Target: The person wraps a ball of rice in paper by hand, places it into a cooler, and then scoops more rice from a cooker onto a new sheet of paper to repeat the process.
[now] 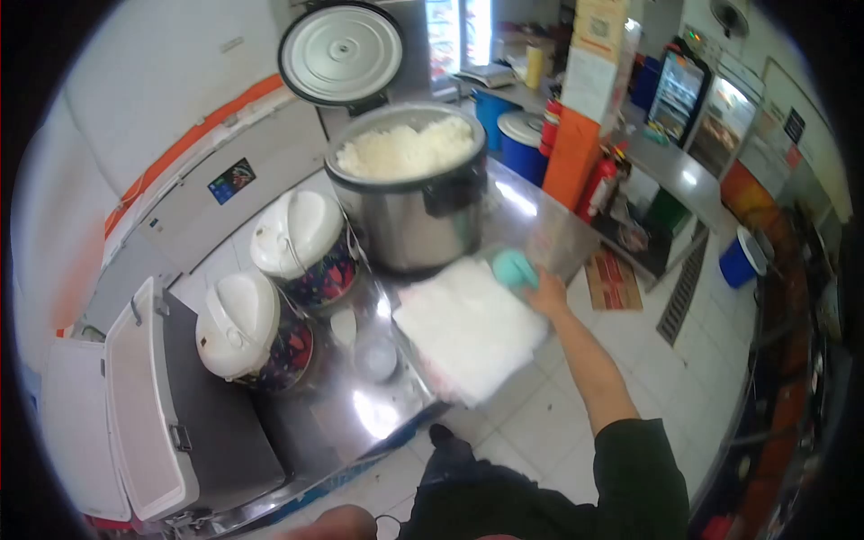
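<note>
My right hand [545,293] is closed on a rounded teal scoop [514,268] at the edge of a stack of white sheets [468,328]. The stack lies on the steel table, in front of a large steel rice cooker [409,220]. White cooked rice [405,149] is heaped up to the cooker's rim, and its round lid [342,54] stands raised behind. At the bottom edge, only part of my left hand [335,523] shows; its fingers are hidden.
Two patterned insulated pots with white lids [297,234] [238,324] stand left of the cooker. A small clear container [374,358] sits near them on the steel table [373,412]. An open cooler box [148,396] is at the left. An orange pillar [573,162] rises behind.
</note>
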{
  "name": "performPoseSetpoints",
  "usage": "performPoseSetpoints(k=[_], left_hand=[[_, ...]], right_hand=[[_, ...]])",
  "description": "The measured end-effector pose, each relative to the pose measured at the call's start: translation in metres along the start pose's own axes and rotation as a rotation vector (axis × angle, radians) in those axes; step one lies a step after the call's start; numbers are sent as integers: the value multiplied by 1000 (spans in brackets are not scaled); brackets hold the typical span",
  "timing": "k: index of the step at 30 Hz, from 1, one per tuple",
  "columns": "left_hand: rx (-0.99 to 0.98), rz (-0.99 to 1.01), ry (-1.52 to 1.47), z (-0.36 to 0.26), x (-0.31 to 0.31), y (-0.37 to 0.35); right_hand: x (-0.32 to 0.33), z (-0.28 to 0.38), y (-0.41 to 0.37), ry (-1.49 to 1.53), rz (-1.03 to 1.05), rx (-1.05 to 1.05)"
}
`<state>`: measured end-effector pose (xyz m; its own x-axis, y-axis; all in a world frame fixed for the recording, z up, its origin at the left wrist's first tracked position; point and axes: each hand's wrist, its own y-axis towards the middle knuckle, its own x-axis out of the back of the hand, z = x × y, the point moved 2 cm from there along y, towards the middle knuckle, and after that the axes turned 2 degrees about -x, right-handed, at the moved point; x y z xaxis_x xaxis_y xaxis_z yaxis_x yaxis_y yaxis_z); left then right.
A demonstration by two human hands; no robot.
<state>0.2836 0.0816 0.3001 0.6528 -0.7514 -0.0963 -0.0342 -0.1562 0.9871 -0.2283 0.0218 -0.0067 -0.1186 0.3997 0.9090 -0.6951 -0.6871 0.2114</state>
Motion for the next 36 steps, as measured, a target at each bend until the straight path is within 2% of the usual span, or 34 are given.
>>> performPoseSetpoints(k=[1,2,3,5,7,9,10,12,13,14,15,16,17,19,23,25,29,36], left_hand=[[368,52,-93,13,7,-11],[288,-68,121,46,4,-17],[205,-190,328,85,5,-29],[410,-242,320,136,27,-79],[768,-352,365,183,45,-127],[970,-322,515,232,52,-162],[1018,-390,412,258,51,-177],[1075,-495,332,309,47,-194],[1062,-457,436,331,45,-188],[1045,-418,540,355,43,-178],[985,-427,599,377,44,-166],[919,-439,656,400,46,-155],[917,-448,669,420,50,-148],[744,-459,895,450,57,-138],[725,-427,934,456,63,-143],[741,-414,927,451,58,-135],[754,-380,1006,449,58,-132],[732,-373,1014,451,61,-134]], right_hand=[[-6,2,16,-10,109,-21],[-13,-2,30,-22,216,-44],[-28,-12,41,130,128,-20],[-37,-34,62,343,-57,7],[13,-31,97,486,-211,66],[104,6,140,539,-286,219],[152,55,156,599,-261,217],[208,134,199,551,-105,424],[216,171,223,369,-103,654],[219,215,240,12,-63,605],[201,247,268,-167,-67,687],[182,282,293,-401,53,704],[147,302,321,-486,-88,836],[86,344,369,-582,-49,861],[44,385,370,-727,-110,919],[48,381,359,-613,67,1010],[58,391,342,-856,249,1138],[95,386,317,-786,371,1229]])
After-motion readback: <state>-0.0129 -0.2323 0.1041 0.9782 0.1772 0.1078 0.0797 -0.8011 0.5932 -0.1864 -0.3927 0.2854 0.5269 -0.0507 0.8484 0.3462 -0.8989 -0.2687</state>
